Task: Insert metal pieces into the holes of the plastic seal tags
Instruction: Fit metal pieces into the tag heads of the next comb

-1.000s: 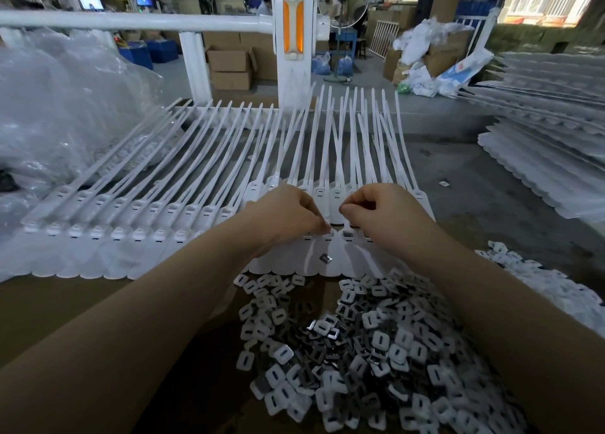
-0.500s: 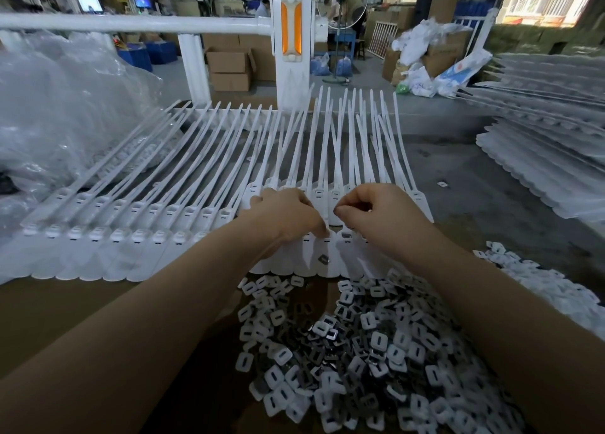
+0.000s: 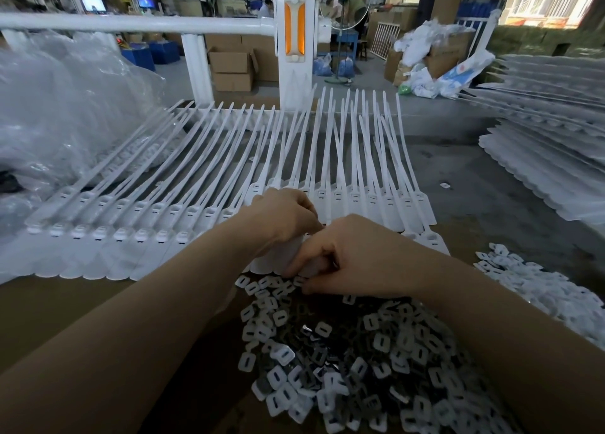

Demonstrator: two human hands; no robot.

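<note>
Right grip: the right hand (image 3: 357,257) has its fingers curled down, the fingertips (image 3: 296,271) pinching at the far edge of the pile of small pieces; what sits between them is too small to tell.
Left grip: the left hand (image 3: 284,214) is curled with knuckles up, its fingers tucked onto the flat heads of the seal tags; whether it holds anything is hidden by the hand itself.
Hands together: the two hands touch or nearly touch at the middle of the view, the left at 11 o'clock of the right.
Seal tags: a row of white plastic seal tags (image 3: 183,217) lies side by side on the tabletop, heads toward the person, long tails fanning out toward 12 o'clock; the row runs from 9 o'clock to just past the hands at 2 o'clock.
Loose pieces: a heap of metal pieces and white plastic inserts (image 3: 343,361) lies at 6 o'clock of the hands, just beside the tag heads.
Second heap: more white inserts (image 3: 540,286) lie at 3 o'clock of the right hand.
Tabletop: brown tabletop (image 3: 65,302) shows at 8 o'clock.
Surroundings: crumpled clear plastic bag (image 3: 65,106) at 10 o'clock; stacked white tags (image 3: 540,158) at 2 o'clock; white railing post (image 3: 294,41) at 12 o'clock.
</note>
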